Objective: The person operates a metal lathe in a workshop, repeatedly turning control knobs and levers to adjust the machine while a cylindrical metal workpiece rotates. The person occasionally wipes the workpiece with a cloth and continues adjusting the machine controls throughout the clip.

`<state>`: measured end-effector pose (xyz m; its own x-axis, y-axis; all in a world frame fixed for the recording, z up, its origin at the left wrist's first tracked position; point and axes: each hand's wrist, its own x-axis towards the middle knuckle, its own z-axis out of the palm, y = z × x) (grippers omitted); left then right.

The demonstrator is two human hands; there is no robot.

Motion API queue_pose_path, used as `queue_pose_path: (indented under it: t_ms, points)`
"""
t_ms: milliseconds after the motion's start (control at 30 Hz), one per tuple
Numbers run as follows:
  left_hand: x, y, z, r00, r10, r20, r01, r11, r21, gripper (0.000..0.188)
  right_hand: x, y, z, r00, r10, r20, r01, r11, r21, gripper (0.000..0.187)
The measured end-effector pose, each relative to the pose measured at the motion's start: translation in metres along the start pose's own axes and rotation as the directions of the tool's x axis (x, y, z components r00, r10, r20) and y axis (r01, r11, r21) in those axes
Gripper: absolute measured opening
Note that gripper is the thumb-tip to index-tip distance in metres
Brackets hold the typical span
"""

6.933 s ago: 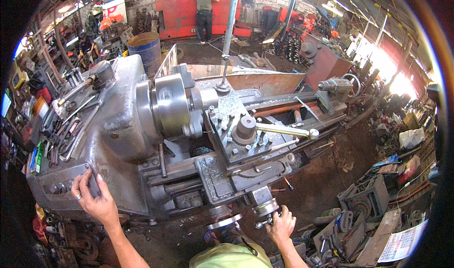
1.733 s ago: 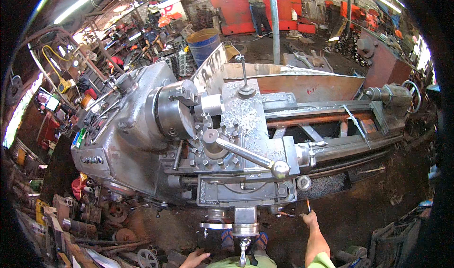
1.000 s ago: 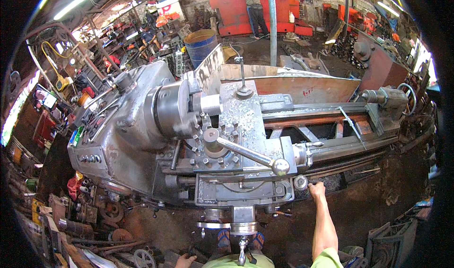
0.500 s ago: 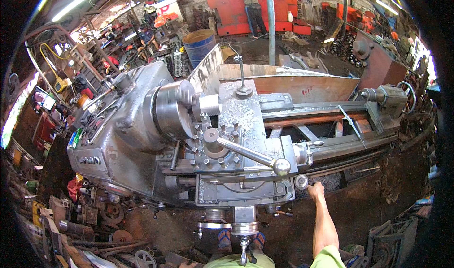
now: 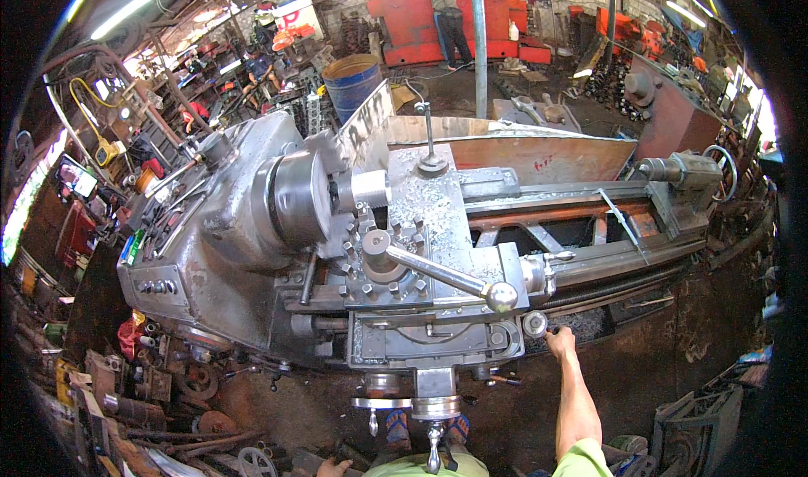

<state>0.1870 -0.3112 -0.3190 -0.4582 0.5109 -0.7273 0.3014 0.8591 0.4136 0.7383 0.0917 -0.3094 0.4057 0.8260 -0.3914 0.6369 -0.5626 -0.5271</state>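
In front of me stands a metal lathe with a wide round chuck; its jaws are blurred by spinning. A bright ridged cylindrical workpiece sticks out of the chuck to the right. Beside it is the tool post with a long ball-ended clamping handle. My right hand is closed round a dark-tipped lever at the carriage's right side, next to a round metal knob. At the lower edge, my left hand shows only in part; its fingers are not clear. Two crank handles hang at the carriage front.
Metal chips lie over the cross slide. The tailstock stands at the bed's right end. Scrap parts crowd the lower left. Behind the lathe are a blue drum, a pole and a person by red panels.
The chuck jaws have gone from distinct to smeared. A small crank handle at the carriage front has swung slightly right and down. My left hand shows a little more; my right stays on the lever.
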Motion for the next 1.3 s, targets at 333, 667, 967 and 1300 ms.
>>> queue_pose_path:
  t_ms: [333, 667, 967, 1300]
  points:
    - [0.015, 0.055, -0.016, 0.998, 0.046, 0.033, -0.048, 0.998, 0.048, 0.067, -0.002, 0.019, 0.006, 0.996, -0.079, -0.035, 0.08, 0.996, 0.046, 0.039]
    - [0.0, 0.156, -0.068, 0.95, 0.285, -0.124, -0.3, 0.946, -0.124, 0.044, -0.074, 0.004, -0.009, 0.933, -0.128, -0.337, 0.111, 0.991, -0.069, 0.07]
    - [-0.029, 0.261, -0.215, 0.211, 0.658, -0.723, -0.832, 0.51, 0.221, 0.025, -0.301, -0.055, 0.002, 0.948, -0.315, 0.033, 0.285, 0.894, 0.347, 0.051]
    - [-0.02, 0.327, -0.355, -0.347, 0.712, -0.61, -0.545, 0.377, 0.749, 0.034, -0.367, -0.13, 0.028, 0.905, -0.132, 0.405, 0.081, 0.987, 0.141, 0.054]
